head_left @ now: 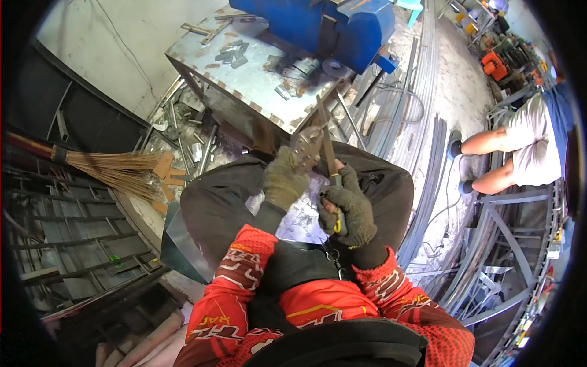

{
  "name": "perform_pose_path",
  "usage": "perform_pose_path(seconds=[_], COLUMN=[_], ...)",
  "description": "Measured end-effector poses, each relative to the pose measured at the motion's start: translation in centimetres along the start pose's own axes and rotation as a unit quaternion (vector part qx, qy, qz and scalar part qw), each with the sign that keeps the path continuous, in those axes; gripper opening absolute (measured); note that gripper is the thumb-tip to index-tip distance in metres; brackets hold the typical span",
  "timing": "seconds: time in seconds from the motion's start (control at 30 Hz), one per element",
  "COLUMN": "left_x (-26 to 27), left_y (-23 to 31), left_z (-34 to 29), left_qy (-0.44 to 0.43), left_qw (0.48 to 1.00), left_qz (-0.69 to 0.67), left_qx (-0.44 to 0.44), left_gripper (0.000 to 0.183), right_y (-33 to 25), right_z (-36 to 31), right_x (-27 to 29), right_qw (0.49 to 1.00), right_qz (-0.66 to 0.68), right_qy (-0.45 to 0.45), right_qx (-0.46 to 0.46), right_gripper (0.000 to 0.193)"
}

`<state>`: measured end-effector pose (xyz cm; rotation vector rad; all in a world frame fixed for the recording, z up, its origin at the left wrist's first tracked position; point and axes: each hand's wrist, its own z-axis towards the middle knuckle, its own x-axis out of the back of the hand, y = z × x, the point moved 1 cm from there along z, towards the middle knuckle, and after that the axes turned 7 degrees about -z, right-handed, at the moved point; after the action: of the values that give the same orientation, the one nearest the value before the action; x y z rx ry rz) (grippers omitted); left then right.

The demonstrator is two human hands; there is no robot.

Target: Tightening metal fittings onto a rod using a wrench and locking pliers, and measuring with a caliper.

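My left hand [285, 180], in a grey-green work glove, is closed on a metal plate with several holes [305, 150], held up between my knees. My right hand [351, 211], in a glove that leaves some fingertips bare, is wrapped round the yellow and dark handle of a flat file [329, 147]. Upward and slightly left runs the file's long blade, its side against or very near the plate's right edge; whether they touch I cannot tell. Both hands are above my lap, in front of dark trousers [220, 192].
Ahead stands a metal worktable [202, 52] with flat steel pieces [232, 55] and a blue machine [287, 24]. A straw broom [113, 168] lies at left beside metal scraps. Long steel bars [428, 183] cover the floor at right, where another person [520, 140] stands near steel frames [507, 238].
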<state>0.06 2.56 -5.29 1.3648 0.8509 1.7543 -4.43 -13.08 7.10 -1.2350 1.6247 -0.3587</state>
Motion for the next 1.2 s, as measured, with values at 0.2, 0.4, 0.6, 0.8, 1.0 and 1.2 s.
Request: perform_pose_path(seconds=[0.2, 0.4, 0.6, 0.8, 1.0, 1.2], left_x=[0.1, 0.1, -1.0, -2.8, -0.3, -0.5], left_y=[0.7, -0.8, -1.5, -3.6, 0.8, -2.1], left_z=[-1.0, 0.1, -1.0, -0.4, 0.3, 0.2], left_qy=[-0.006, 0.023, 0.043, -0.038, -0.037, 0.049], left_qw=[0.998, 0.997, 0.997, 0.848, 0.987, 0.99], left_qz=[-0.019, -0.063, -0.068, -0.52, -0.137, -0.085], left_qx=[0.058, 0.038, 0.003, 0.095, 0.074, 0.106], left_gripper=[0.038, 0.038, 0.033, 0.032, 0.035, 0.043], right_y=[-1.0, 0.7, -0.5, -1.1, 0.1, 0.6], right_z=[3.1, 1.5, 3.3, 2.4, 1.9, 3.3], right_x=[0.5, -0.7, -0.5, -2.2, -0.7, -2.3], right_qw=[0.996, 0.995, 0.997, 0.997, 0.995, 0.996], right_qz=[-0.013, -0.079, 0.044, 0.015, -0.061, -0.061], right_qy=[-0.012, 0.009, 0.039, 0.056, 0.041, 0.033], right_qx=[0.086, 0.066, 0.042, 0.043, 0.075, 0.058], right_gripper=[0.066, 0.061, 0.059, 0.05, 0.059, 0.061])
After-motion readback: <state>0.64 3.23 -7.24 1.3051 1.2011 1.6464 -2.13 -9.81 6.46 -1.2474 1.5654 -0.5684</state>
